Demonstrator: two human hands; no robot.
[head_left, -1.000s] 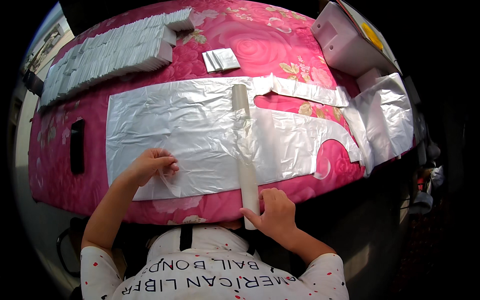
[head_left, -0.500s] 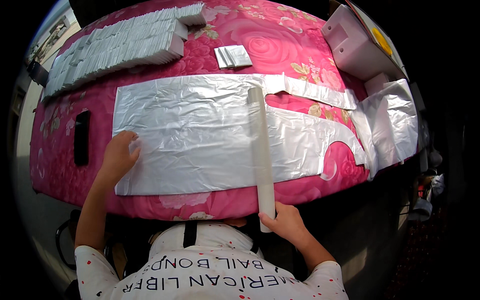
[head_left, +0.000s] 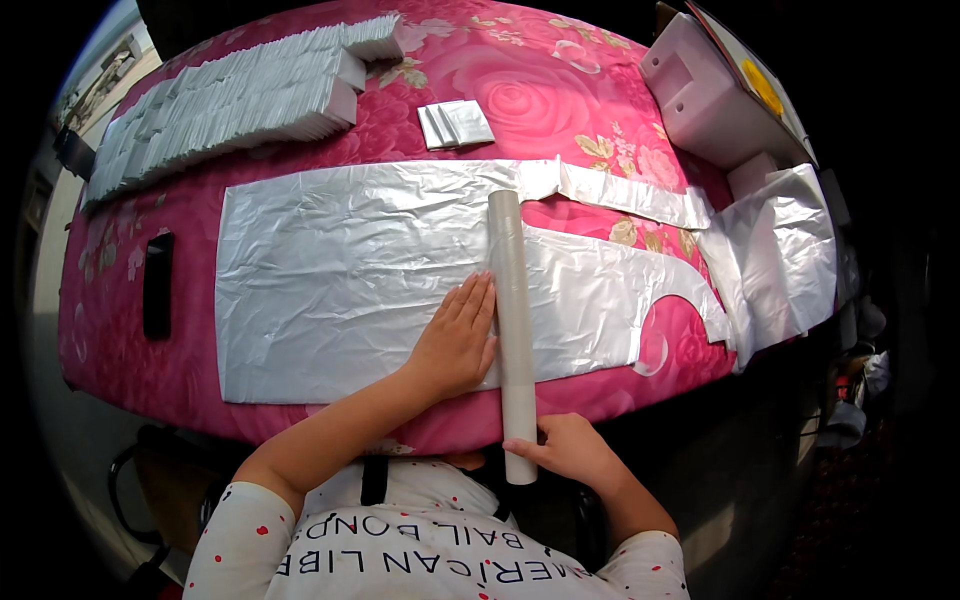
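A silvery-white plastic bag [head_left: 320,290] with cut-out handles lies spread across the table, slightly wrinkled. Across it, near where the handles begin, rests a pale grey tube [head_left: 512,320], its near end reaching past the table's front edge. My right hand [head_left: 568,448] grips that near end, thumb on top. Flat on the plastic just left of the tube is my left hand [head_left: 455,335], fingers stretched out together and pointing away from me, the fingertips beside the tube. To the right, the handles run toward a bunched sheet of the same plastic [head_left: 770,265].
Rows of folded white plastic packets [head_left: 230,105] stand at the back left. A small folded stack [head_left: 456,124] lies beyond the bag. At left is a black phone-like object [head_left: 158,286]; a white foam box [head_left: 700,90] stands at the back right. A pink floral cloth [head_left: 590,395] covers the table.
My left hand has moved from the bag's left edge rightward to lie beside the tube. The right hand keeps its hold on the tube, which has shifted only slightly in view.
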